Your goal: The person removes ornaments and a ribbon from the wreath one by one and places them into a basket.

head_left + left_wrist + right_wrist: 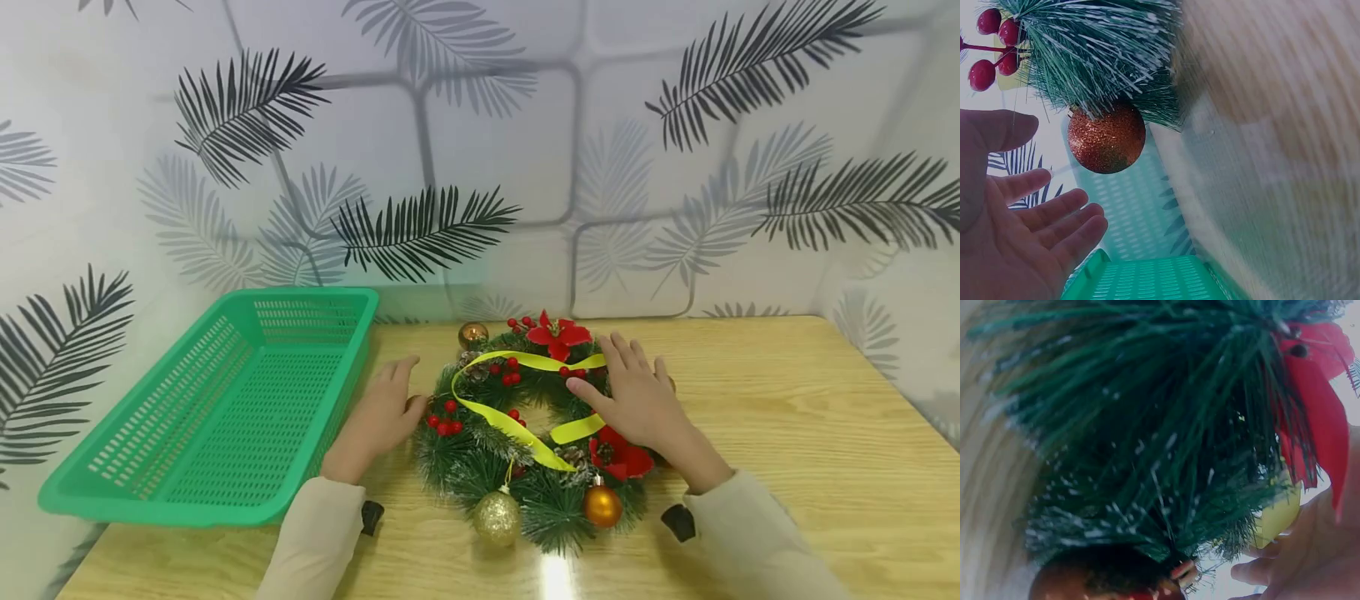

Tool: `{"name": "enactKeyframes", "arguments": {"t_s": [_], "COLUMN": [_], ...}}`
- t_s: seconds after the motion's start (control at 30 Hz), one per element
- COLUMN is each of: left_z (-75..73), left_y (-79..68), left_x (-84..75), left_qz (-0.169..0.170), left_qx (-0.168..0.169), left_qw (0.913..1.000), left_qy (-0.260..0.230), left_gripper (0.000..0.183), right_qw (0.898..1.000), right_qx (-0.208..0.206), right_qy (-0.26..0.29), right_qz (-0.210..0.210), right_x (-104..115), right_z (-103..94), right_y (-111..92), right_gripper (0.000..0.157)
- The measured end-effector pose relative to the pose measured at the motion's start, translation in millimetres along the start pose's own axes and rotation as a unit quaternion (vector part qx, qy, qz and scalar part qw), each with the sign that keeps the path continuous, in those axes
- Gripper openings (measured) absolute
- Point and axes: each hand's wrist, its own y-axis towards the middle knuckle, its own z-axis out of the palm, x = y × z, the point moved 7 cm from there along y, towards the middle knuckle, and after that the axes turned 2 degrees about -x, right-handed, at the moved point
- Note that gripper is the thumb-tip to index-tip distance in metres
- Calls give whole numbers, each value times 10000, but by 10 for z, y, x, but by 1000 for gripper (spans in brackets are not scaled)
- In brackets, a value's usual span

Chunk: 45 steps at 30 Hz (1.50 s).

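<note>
A green Christmas wreath [457, 471] lies on the table, dressed with red flowers, red berries, pinecones and baubles. Across its top loops a yellow ribbon [510, 427]. My left hand [381, 417] is at the wreath's left side, fingers extended, holding nothing. In the left wrist view a copper glitter bauble [1107, 139] hangs from the wreath beyond that hand's fingertips. My right hand [637, 396] reaches over the wreath's right side with fingers spread, overlapping the ribbon's end near the lower red flower [621, 455]. A gold bauble [497, 517] and an orange one [602, 506] sit at the front.
To the left stands a green plastic basket [255, 417] with perforated sides, its right rim close to my left forearm. The wooden table [787, 417] meets a wall [495, 142] with a leaf pattern at the back.
</note>
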Motion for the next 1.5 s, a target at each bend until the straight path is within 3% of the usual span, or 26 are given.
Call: {"name": "enactKeyframes", "arguments": {"t_s": [0.6,0.9,1.2,1.5], "left_z": [88,156,152,140], "left_y": [-32,-79,-106,-57], "left_x": [72,90,122,143], "left_qz": [76,-79,-217,-130], "left_qx": [182,510,366,180], "left_qw": [9997,9970,9966,9963], "left_qy": [-108,-583,-711,-830], "left_gripper": [54,53,44,34], "right_qw": [9997,9993,9991,9991], "right_qx": [-146,-220,-194,-135], "right_qy": [-117,-223,-285,-282], "right_qz": [-174,-183,-233,-296], "right_x": [-1,7,21,36], "right_z": [139,224,241,236], "right_y": [0,2,22,27], "right_gripper": [86,85,86,85]}}
